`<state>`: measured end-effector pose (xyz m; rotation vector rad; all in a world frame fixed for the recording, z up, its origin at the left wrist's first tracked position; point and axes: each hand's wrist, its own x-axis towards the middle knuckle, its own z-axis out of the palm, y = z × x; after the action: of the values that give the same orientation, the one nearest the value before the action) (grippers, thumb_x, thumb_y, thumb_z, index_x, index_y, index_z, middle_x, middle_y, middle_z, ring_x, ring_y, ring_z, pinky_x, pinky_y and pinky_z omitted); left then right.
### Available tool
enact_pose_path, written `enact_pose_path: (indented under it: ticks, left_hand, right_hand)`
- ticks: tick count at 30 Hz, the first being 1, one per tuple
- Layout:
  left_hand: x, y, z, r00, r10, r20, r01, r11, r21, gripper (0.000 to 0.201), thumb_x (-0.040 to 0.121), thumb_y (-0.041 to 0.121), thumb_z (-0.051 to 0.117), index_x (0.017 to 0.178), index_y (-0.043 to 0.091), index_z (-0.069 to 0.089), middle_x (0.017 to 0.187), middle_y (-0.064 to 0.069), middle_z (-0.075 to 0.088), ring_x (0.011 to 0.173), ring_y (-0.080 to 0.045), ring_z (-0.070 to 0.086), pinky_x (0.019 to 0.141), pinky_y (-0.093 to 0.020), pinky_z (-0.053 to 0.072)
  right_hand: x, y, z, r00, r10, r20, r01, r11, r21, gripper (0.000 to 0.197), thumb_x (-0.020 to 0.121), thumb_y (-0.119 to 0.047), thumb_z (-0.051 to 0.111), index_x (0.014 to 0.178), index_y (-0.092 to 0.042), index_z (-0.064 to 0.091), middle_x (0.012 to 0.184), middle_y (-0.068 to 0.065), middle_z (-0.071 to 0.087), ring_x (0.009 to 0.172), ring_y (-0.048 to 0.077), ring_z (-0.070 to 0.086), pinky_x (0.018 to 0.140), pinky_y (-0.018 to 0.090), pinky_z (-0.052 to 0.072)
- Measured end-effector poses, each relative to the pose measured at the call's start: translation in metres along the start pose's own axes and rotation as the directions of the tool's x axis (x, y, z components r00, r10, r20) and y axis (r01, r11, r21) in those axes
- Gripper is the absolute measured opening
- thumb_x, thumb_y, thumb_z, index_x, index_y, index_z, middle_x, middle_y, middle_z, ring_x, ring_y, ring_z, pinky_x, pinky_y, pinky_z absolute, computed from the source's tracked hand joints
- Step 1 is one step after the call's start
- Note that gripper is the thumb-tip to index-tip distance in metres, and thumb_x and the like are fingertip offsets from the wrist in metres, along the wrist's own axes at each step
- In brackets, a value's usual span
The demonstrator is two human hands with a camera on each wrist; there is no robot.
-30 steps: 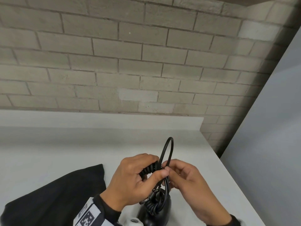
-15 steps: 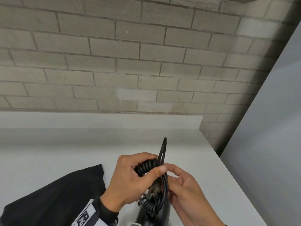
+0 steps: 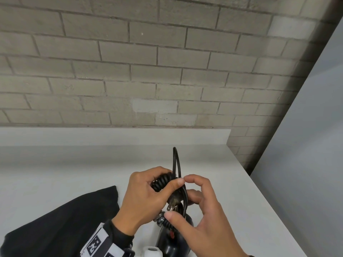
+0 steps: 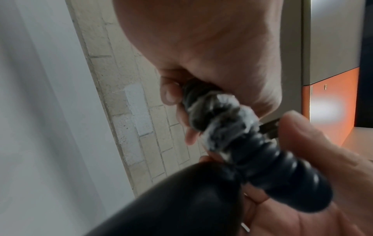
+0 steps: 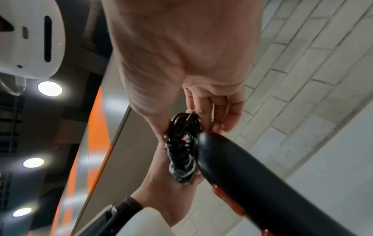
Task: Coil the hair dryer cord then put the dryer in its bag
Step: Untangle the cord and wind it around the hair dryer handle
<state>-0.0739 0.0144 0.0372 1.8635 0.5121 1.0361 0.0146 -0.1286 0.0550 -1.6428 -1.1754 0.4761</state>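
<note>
My left hand (image 3: 167,180) grips a bunch of black coiled cord (image 3: 160,182), thumb pressed across it. A thin loop of cord (image 3: 175,160) stands up from the fist, and the plug (image 3: 173,202) hangs below the thumb. My right hand (image 3: 178,198) curls round the cord from the right, its thumb on the coils by the dryer's handle. The black hair dryer (image 3: 172,240) hangs below both hands, over the white table (image 3: 55,173). The black bag (image 3: 65,225) lies on the table at the left. The wrist views show the coiled cord (image 4: 232,127) and dryer handle (image 5: 252,175) close up.
A low white upstand (image 3: 111,136) and a brick wall (image 3: 148,71) close off the back of the table. The table's right edge (image 3: 269,210) runs diagonally beside a grey panel (image 3: 306,164). A small white device (image 3: 152,252) sits at the bottom edge.
The upright cord loop has narrowed and turned edge-on. My right hand has come up, its index finger now curled near my left thumb. The plug now shows under the thumb.
</note>
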Motion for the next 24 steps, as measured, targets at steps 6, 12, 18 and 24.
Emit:
enact_pose_path:
  ticks: [6, 12, 18, 24]
  left_hand:
    - [-0.001, 0.003, 0.003, 1.0, 0.024, -0.011, -0.024, 1.0, 0.005, 0.031, 0.076, 0.057, 0.071, 0.079, 0.026, 0.075, 0.066, 0.004, 0.072, 0.06, -0.019, 0.069, 0.06, -0.041, 0.055]
    - [0.001, 0.006, 0.004, 1.0, 0.006, -0.02, -0.005, 1.0, 0.005, 0.031, 0.075, 0.057, 0.07, 0.078, 0.026, 0.075, 0.066, 0.005, 0.071, 0.058, -0.016, 0.067, 0.06, -0.039, 0.055]
    - [0.0, 0.004, 0.002, 0.999, 0.012, -0.031, -0.01, 0.998, 0.059, 0.032, 0.078, 0.058, 0.073, 0.081, 0.026, 0.073, 0.063, 0.004, 0.068, 0.056, -0.016, 0.061, 0.057, -0.031, 0.051]
    - [-0.001, 0.004, 0.005, 0.996, 0.09, 0.004, -0.089, 0.983, 0.163, 0.07, 0.084, 0.062, 0.058, 0.147, 0.04, 0.036, 0.08, 0.019, 0.072, 0.064, -0.009, 0.065, 0.063, -0.02, 0.049]
  right_hand:
    - [0.001, 0.005, 0.007, 0.988, -0.129, -0.086, 0.123, 0.99, -0.073, 0.066, 0.075, -0.017, 0.077, 0.107, -0.053, 0.032, 0.09, -0.019, 0.07, 0.093, 0.007, 0.062, 0.075, 0.007, 0.044]
    - [0.006, 0.022, 0.013, 0.894, -0.408, -0.188, 0.323, 0.874, -0.362, 0.034, 0.084, -0.036, 0.065, 0.115, -0.043, 0.054, 0.103, -0.022, 0.062, 0.097, 0.005, 0.063, 0.078, 0.026, 0.052]
    - [0.01, 0.008, 0.0, 0.848, -0.452, -0.278, 0.304, 0.843, -0.444, 0.027, 0.088, -0.047, 0.059, 0.113, -0.039, 0.057, 0.129, -0.01, 0.061, 0.113, 0.009, 0.058, 0.087, 0.022, 0.048]
    - [0.015, -0.016, -0.023, 0.935, -0.276, -0.223, 0.265, 0.961, -0.077, 0.014, 0.089, -0.036, 0.059, 0.102, -0.042, 0.058, 0.092, -0.013, 0.072, 0.09, 0.008, 0.07, 0.08, 0.013, 0.051]
